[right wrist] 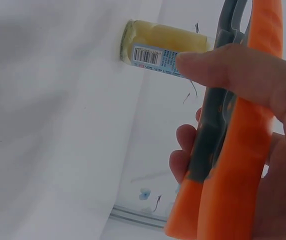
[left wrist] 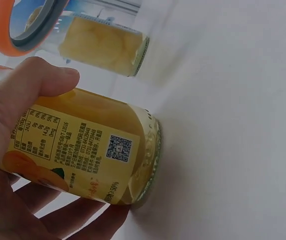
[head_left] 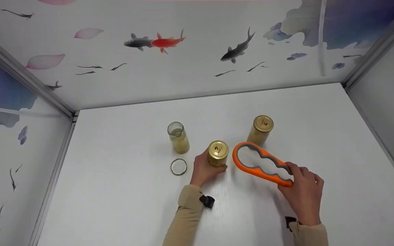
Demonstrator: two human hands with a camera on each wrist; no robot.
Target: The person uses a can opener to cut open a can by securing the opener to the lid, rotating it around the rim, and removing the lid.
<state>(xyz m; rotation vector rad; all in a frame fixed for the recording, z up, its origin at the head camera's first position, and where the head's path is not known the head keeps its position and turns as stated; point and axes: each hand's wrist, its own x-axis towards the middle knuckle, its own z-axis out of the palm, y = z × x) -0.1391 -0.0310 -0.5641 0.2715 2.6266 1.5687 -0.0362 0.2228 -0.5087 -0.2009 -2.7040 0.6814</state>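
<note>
Left grip (head_left: pixel 205 172) curled round gold-lidded jar (head_left: pixel 218 152); QR code (left wrist: pixel 119 148) below thumb (left wrist: pixel 50 79), left-wrist view only. Right grip (head_left: pixel 305 191) clasps orange jar opener (head_left: pixel 263 174).

Place: a small enclosed booth, more lab station than home kitchen; the building cannot be told.
Walls (head_left: pixel 183 77): white panels printed with fish and petals.
Corner rails (head_left: pixel 26 75): grey, metal-looking.
Table (head_left: pixel 115 205): plain white, panels around it.

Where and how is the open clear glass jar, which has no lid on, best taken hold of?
Grip the upright clear glass jar round mid-body, probably coming from the left: its round wall suits fingers, its open rim is best avoided, and the left hand, holding a gold-lidded glass jar, is close on its right.
</note>
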